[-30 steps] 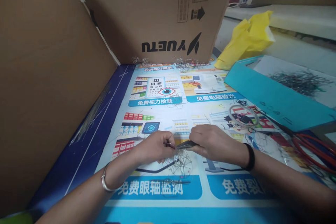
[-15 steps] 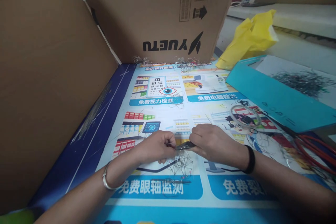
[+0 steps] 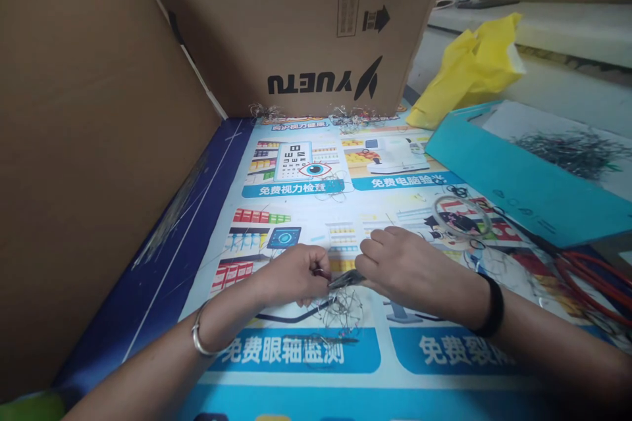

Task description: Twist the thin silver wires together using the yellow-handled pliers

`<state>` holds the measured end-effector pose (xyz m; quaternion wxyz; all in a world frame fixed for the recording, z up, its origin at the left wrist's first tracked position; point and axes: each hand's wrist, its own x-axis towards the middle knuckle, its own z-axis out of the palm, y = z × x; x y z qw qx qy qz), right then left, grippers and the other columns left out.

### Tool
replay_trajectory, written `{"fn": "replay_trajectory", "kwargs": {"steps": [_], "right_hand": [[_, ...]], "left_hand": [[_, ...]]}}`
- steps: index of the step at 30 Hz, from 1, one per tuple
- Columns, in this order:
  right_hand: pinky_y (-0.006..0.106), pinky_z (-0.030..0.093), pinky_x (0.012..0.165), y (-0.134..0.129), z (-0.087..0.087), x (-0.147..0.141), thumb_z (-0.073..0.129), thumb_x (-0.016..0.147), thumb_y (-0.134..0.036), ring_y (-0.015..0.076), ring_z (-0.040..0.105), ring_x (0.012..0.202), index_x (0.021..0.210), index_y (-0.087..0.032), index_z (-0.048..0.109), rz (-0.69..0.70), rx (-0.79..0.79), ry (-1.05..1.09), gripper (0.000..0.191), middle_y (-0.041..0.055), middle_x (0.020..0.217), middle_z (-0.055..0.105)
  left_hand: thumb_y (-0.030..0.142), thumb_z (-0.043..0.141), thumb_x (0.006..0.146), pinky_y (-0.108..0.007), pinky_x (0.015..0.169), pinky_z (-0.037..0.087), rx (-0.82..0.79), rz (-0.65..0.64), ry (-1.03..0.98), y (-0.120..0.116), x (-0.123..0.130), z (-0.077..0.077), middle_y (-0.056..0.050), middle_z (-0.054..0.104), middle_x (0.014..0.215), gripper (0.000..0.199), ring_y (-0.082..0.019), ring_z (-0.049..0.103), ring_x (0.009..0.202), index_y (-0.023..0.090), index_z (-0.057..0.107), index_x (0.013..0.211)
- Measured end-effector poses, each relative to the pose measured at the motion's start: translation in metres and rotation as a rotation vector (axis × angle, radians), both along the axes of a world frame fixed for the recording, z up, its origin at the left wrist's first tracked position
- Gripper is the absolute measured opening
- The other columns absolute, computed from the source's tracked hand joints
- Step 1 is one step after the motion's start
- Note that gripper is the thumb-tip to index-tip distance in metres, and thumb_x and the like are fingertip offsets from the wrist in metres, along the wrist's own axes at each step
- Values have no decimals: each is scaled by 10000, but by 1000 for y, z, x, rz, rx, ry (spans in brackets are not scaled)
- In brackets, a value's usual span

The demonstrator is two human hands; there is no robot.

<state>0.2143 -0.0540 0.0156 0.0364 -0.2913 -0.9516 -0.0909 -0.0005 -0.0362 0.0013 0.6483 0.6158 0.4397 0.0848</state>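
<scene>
My left hand is closed in a pinch on a small dark wire ring, most of it hidden by the fingers. Wrapped round the handles of a pair of pliers, my right hand points their jaws left. The jaw tips meet the ring, or come very close to it, at my left fingertips. Just below the pliers lies a loose tangle of thin wire pieces with tiny coloured ends. A thin dark tool rests under that tangle.
Cardboard panels stand at the left and back. Wire clumps lie along the back panel. To the right are a wire coil, red-handled scissors, a turquoise box bearing many dark wire pieces, and a yellow bag.
My right hand has turned, its wrist shifting right and a little down, and the pliers have rolled and tilted with it. My left hand stays almost in place.
</scene>
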Motion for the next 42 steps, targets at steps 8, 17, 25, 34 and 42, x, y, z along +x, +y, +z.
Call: {"fn": "replay_trajectory", "kwargs": {"steps": [8,17,25,34,42], "right_hand": [[264,281,563,10,-21,3,406,889,-412,144,509,667,784,-167,545,-131,-287,210,300,33,746,587],[246,302,549,12,-33,2,342,902,-464,143,525,659,789,-162,552,-191,-427,338,385,37,733,597],[237,288,547,12,-33,4,345,896,-483,138,513,664,770,-167,529,-211,-436,361,387,36,738,588],[246,294,551,10,-36,1,336,902,-468,142,505,657,775,-161,528,-222,-388,372,384,39,730,582],[258,335,593,6,-39,0,405,883,-426,157,494,689,789,-159,530,-281,-276,402,309,53,759,562]], "left_hand": [[228,604,669,-173,363,327,-5,36,-31,0,-1,0,77,442,502,169,-46,385,380,181,442,679],[272,568,721,-175,400,306,86,20,-9,1,-3,3,68,429,526,124,-42,376,416,159,523,694],[224,514,735,-177,408,278,101,53,69,0,1,17,77,426,445,101,-43,352,382,149,541,672],[217,514,727,-181,414,261,89,68,54,0,1,16,71,443,441,96,-49,358,388,151,552,667],[246,516,709,-191,447,271,180,103,55,1,-3,4,61,435,510,122,-61,371,450,151,590,694]]}}
